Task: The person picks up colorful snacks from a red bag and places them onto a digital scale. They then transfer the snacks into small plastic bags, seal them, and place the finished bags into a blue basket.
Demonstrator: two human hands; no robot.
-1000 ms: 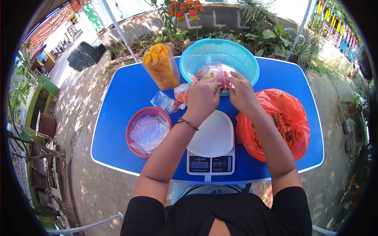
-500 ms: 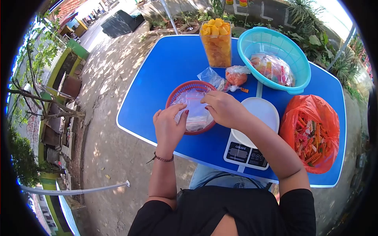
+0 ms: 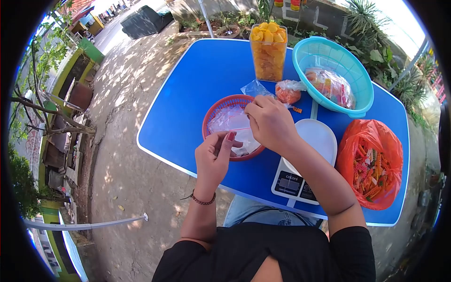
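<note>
A red plastic basket [image 3: 208, 123] holds a pile of clear zip bags [image 3: 225, 118], some with a red line along the seal. Over its front rim, my left hand [image 3: 212, 152] pinches the near edge of a clear zip bag [image 3: 241, 134], thumb raised. Higher up on the right side, my right hand [image 3: 272, 123] has its fingers pressed together at the same bag's other end; the fingertips partly hide the grip. To the right of the basket stands a white kitchen scale [image 3: 287, 184] with a round white plate [image 3: 319, 141] on it.
Behind stands a clear container of yellow chips [image 3: 268, 56]. Beside it are a knotted bag of orange snacks [image 3: 288, 92] and a turquoise basket [image 3: 300, 56] with filled packets. A red-orange bag [image 3: 350, 155] of colourful snacks lies at the right of the blue table [image 3: 188, 89].
My right hand has risen slightly and its fingers have closed together. My left hand has moved down and right, its fingers curling in. The view has shifted a little.
</note>
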